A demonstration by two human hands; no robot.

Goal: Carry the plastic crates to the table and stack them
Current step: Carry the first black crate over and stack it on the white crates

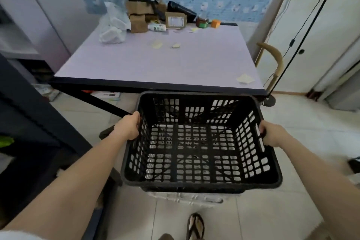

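I hold a black perforated plastic crate [196,181] in the air in front of me, just short of the table's near edge. My left hand [128,125] grips its left rim and my right hand [271,134] grips its right rim at the handle slot. The crate is empty; the floor shows through its holes. Below it, a pale crate [187,198] peeks out on the floor, mostly hidden. The lilac table [148,64] stands straight ahead with a black front edge.
Cardboard boxes [139,15], plastic bags [113,27], a jar and an orange block [215,23] crowd the table's far edge. Paper scraps [245,79] lie on it. A black lamp pole [303,31] and a curved wooden chair back [274,58] stand at right; dark furniture at left.
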